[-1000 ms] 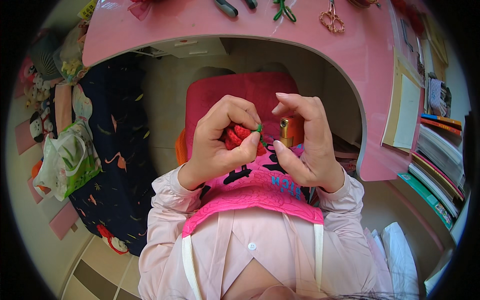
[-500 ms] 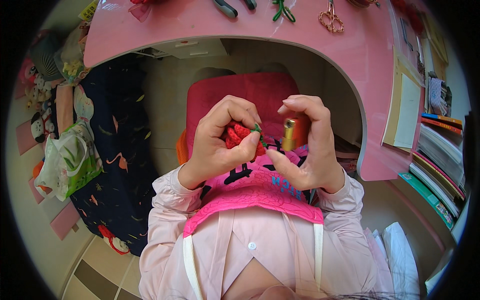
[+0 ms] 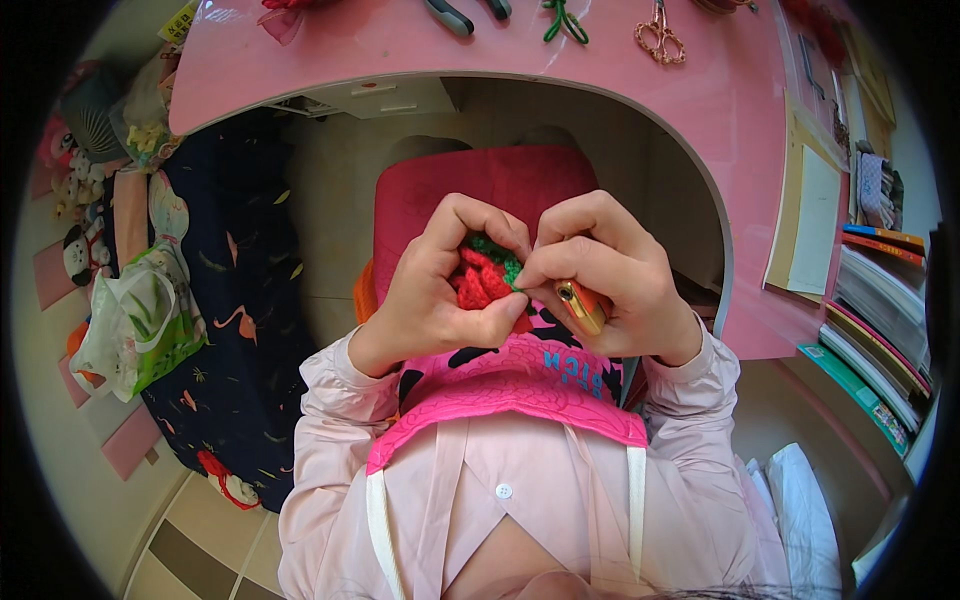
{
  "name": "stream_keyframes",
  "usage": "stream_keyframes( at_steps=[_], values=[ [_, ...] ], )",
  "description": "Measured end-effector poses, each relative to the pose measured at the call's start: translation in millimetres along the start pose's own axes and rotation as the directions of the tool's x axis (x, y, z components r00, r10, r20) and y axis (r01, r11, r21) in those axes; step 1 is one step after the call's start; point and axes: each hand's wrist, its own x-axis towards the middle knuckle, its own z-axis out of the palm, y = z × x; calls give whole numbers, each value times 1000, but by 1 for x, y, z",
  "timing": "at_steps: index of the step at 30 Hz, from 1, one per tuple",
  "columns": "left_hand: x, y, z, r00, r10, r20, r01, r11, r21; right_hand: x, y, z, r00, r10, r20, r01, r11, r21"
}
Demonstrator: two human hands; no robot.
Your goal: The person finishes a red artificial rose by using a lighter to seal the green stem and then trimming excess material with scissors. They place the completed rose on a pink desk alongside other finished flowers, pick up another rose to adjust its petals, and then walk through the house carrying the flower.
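My left hand (image 3: 425, 290) is closed around a red crocheted flower (image 3: 482, 282) with green yarn (image 3: 512, 272) along its right side. Much of the flower is hidden behind those fingers. Close against it, my right hand (image 3: 625, 275) pinches at the green edge with its fingertips. Tucked in that same hand is a gold and orange-red lighter (image 3: 583, 307), tilted, its round end toward the flower. Whether a thread is between the right fingertips is too small to tell. Both hands are above the bright pink apron (image 3: 500, 400) over my lap.
Ahead curves a pink desk (image 3: 640, 100), holding pliers (image 3: 452, 15), green looped yarn (image 3: 566, 24) and ornate scissors (image 3: 660, 40). Books and folders (image 3: 880, 310) stand at the right. On the left, a plastic bag (image 3: 145, 325) rests by a dark patterned cloth (image 3: 235, 290).
My right hand has moved left to the flower, its fingertips coming together at the green edge. The lighter has tilted over in its grip. The flower has turned slightly, showing more green.
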Motion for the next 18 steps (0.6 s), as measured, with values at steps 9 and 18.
stream_keyframes(
  at_steps=[9, 18],
  values=[
    [5, -3, -2, 980, 185, 78, -186, 983, 5, -5, -16, -7, 981, 190, -30, -187, 977, 99],
    [2, -6, -2, 974, 213, 75, -215, 977, 10, -1, -10, 2, 996, 50, 75, -57, 995, 84]
  ],
)
